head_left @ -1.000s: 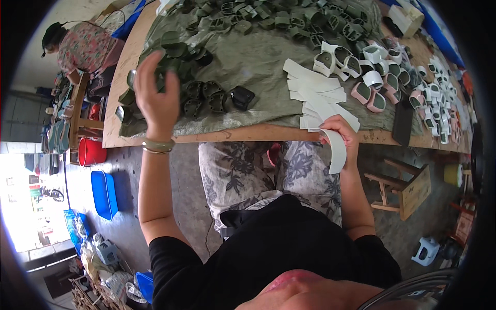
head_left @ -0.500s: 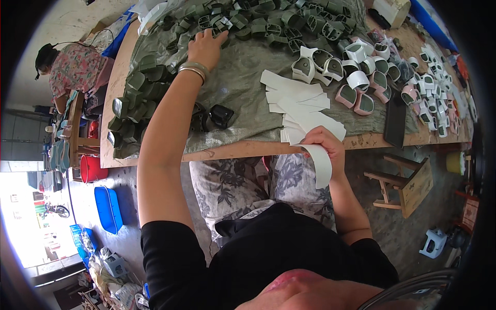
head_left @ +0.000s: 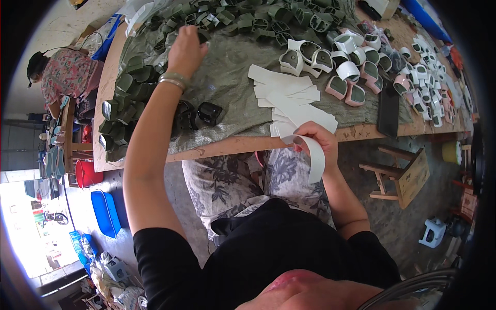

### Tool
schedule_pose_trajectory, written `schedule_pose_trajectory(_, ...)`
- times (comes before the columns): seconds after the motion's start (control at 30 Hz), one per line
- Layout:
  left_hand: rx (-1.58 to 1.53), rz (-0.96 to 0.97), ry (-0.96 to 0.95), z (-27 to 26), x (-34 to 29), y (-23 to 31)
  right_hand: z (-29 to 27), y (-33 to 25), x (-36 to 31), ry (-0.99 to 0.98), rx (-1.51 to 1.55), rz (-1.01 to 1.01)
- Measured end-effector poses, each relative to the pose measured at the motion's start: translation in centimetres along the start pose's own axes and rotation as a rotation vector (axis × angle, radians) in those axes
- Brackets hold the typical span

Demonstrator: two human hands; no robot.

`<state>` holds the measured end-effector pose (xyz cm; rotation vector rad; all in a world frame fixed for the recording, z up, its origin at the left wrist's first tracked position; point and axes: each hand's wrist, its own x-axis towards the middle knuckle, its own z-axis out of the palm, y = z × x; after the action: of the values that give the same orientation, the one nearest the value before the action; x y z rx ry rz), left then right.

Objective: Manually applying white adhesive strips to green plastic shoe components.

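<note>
My two hands are well apart, the left reaching farther from my body than the right. My left hand (head_left: pixel 185 56), with bangles (head_left: pixel 173 80) on its wrist, has thumb and fingers closed around a dark part (head_left: pixel 203 37), mostly hidden by the hand itself. My right hand (head_left: pixel 323 140) is near my body, at the table (head_left: pixel 222 147) edge, fingers pinched on a white strip (head_left: pixel 316 163) that curves down beside the palm.

Just beyond my right hand, loose strips (head_left: pixel 295 111) lie fanned and overlapping on a green sheet (head_left: pixel 232 59). Past them are white parts (head_left: pixel 292 62), with pink parts (head_left: pixel 355 95) to the right of those. A flat black slab (head_left: pixel 388 113) lies to the right of my right hand, and farther right spread small white pieces (head_left: pixel 424 82).

Beyond my left hand is a heap of green parts (head_left: pixel 248 21); more green pieces (head_left: pixel 126 85) stand in a cluster to the left of my left wrist. A glossy black part (head_left: pixel 209 112) sits between my left forearm and the loose strips. Well off to the left of my left hand, another person (head_left: pixel 70 75) bends forward.
</note>
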<state>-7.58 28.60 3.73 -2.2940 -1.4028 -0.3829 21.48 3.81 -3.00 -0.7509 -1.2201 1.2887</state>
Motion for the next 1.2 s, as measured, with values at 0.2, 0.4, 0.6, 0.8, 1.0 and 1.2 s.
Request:
schedule_pose_trajectory(0.2, -1.462, -0.54, -0.379, -8.2, -6.2, 5.7, 0.7, -1.9, -1.0, 0.173, 0.018, 0.05)
schedule_pose_trajectory(0.4, -2.301, -0.678, -0.329, -10.3, -16.8, 11.2, 3.7, -3.2, 0.8, 0.092, 0.234, 0.16)
schedule_pose_trajectory(0.6, -2.444, -0.79, -0.131, -9.5, -19.7, 16.4, 6.2, -3.4, 1.0, 0.075, 0.324, 0.223)
schedule_pose_trajectory(0.8, -2.463, -0.816, -0.023, -10.1, -19.9, 17.9, 8.4, -2.9, -0.1, 0.084, 0.123, 0.076)
schedule_pose_trajectory(1.0, -2.351, -0.865, -0.035, -10.1, -19.6, 18.5, 8.3, -2.2, 0.0, 0.108, 0.068, 0.064)
schedule_pose_trajectory(1.2, -2.234, -0.852, -0.048, -10.0, -19.4, 18.9, 7.8, -1.9, -0.1, 0.114, 0.04, 0.066)
